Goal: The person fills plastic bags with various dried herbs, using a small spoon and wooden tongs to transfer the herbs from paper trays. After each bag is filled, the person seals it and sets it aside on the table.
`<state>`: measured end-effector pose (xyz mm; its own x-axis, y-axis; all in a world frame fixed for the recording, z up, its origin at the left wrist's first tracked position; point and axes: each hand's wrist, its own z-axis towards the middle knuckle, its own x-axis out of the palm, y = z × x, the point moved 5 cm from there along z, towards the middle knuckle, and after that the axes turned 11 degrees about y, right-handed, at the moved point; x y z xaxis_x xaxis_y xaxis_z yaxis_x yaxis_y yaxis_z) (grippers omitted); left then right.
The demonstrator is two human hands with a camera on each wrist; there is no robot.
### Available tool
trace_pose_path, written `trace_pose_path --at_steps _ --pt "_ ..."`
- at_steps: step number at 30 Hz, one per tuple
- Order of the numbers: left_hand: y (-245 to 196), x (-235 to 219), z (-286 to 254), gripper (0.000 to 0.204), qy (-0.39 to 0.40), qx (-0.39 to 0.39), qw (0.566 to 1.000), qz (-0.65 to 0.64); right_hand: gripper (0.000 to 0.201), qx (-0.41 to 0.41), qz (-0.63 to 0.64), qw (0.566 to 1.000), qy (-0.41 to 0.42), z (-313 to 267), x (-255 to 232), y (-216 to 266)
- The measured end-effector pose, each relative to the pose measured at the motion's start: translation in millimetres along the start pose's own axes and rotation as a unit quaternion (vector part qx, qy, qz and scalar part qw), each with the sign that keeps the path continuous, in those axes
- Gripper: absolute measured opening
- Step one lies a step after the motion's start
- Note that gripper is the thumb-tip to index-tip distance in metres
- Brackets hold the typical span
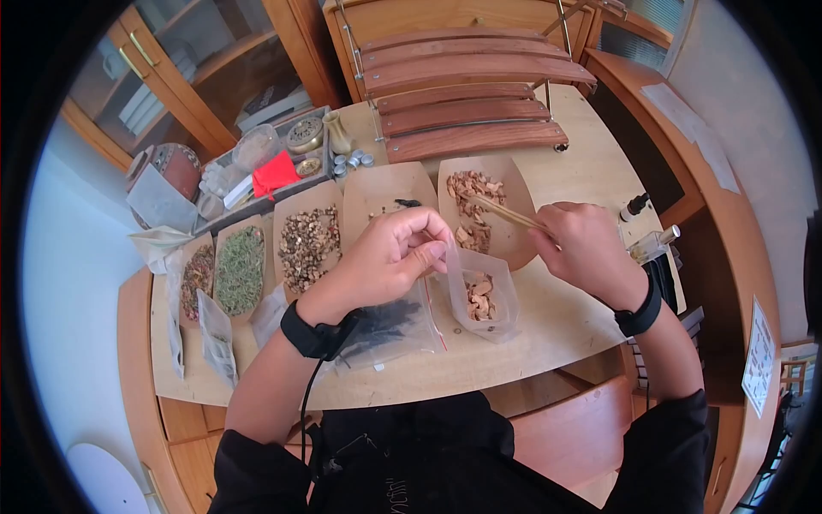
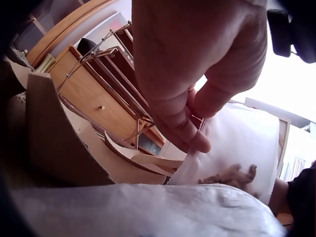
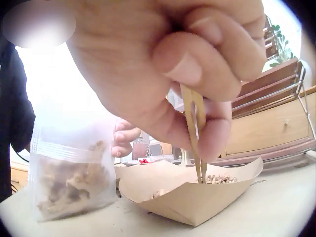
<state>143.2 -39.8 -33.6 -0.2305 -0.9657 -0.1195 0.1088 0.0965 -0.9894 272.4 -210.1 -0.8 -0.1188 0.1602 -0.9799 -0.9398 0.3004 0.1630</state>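
Note:
My right hand (image 1: 586,248) grips a pair of wooden tweezers (image 1: 503,212), whose tips reach into a brown paper tray (image 1: 514,193) of dried reddish-tan pieces (image 1: 473,187). In the right wrist view the tweezers (image 3: 194,133) point down between thumb and fingers, over the tray's rim (image 3: 192,197). With thumb and fingertips, my left hand (image 1: 394,253) pinches the upper edge of a translucent pouch (image 1: 501,295). Similar dried pieces (image 1: 481,297) lie at the bottom of that pouch, which stands upright on the table. The left wrist view shows the pinched pouch edge (image 2: 197,153) close up.
To the left stand more paper trays, holding chopped brown pieces (image 1: 308,244), green herb (image 1: 241,270) and dried flowers (image 1: 198,278). A zip bag of dark contents (image 1: 390,321) lies below my left hand. A slatted wooden rack (image 1: 467,94) stands behind; small bottles (image 1: 635,206) are at right.

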Motion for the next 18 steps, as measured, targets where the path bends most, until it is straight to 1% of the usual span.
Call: trace_pose_path --at_steps 1,3,4,6,7,9,11,13,15,18 --pt "0 0 0 0.010 0.000 -0.002 1.000 -0.003 0.011 0.000 0.000 1.000 0.001 -4 -2 -1" --pt "2 -1 0 0.010 0.000 -0.004 1.000 0.003 0.008 -0.008 0.063 0.997 -0.043 -13 -16 0" --pt "3 -1 0 0.009 0.000 -0.007 1.000 0.009 0.008 -0.009 0.063 0.997 -0.042 -17 -22 3" --pt "3 -1 1 0.009 -0.005 -0.004 1.000 0.007 0.012 0.011 0.109 0.991 -0.077 -22 -35 5" --pt "2 -1 1 0.009 -0.007 -0.001 1.000 0.006 0.012 0.011 0.109 0.991 -0.077 -22 -34 5" --pt "3 0 0 0.009 -0.007 -0.008 1.000 0.008 0.014 0.003 0.066 0.997 -0.042 -19 -23 3" --pt "3 -1 0 0.009 -0.011 -0.015 1.000 0.013 0.015 0.005 0.046 0.998 -0.044 -13 -7 2" --pt "2 0 0 0.009 -0.006 -0.001 1.000 0.010 0.016 0.003 0.027 0.999 -0.045 -5 0 3" --pt "0 1 -1 0.009 -0.008 -0.003 1.000 0.012 0.014 0.033 0.004 0.999 -0.002 1 8 1" --pt "-1 1 -1 0.009 -0.008 -0.007 1.000 0.013 0.014 0.026 -0.017 0.999 0.010 11 16 -4"
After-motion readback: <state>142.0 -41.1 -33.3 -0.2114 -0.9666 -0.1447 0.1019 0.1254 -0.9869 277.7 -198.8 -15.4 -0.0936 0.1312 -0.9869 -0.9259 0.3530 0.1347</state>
